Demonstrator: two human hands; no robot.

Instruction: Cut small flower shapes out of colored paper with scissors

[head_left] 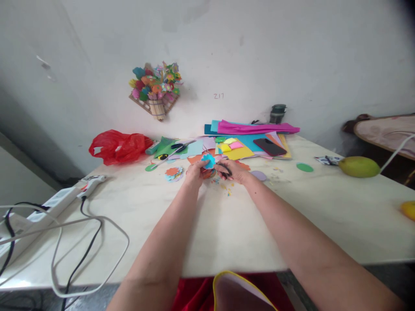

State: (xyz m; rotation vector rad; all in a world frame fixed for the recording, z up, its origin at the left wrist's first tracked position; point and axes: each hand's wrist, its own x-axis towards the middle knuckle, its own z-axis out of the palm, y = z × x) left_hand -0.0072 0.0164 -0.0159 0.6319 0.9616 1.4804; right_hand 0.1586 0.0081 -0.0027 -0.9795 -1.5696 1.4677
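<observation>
My left hand [194, 171] pinches a blue paper flower [208, 161] with a scalloped edge, held over the middle of the table. In my right hand [236, 170] are scissors with dark handles [224, 169], their blades close to the flower's edge and partly hidden. Under and around both hands lie orange paper pieces [243, 165] and small coloured scraps [228, 188]. To the left sits a pile of cut paper shapes [174, 173] with an orange one on top. A lilac paper circle [259, 175] lies just right of my right hand.
Behind my hands are coloured sheets [244, 152], a phone [269, 147] and a second pair of scissors [181, 147]. A red plastic bag [118, 147] stands back left, power strips [61, 201] and cables left, a green mango [359, 166] right. A flower bouquet [157, 88] hangs on the wall.
</observation>
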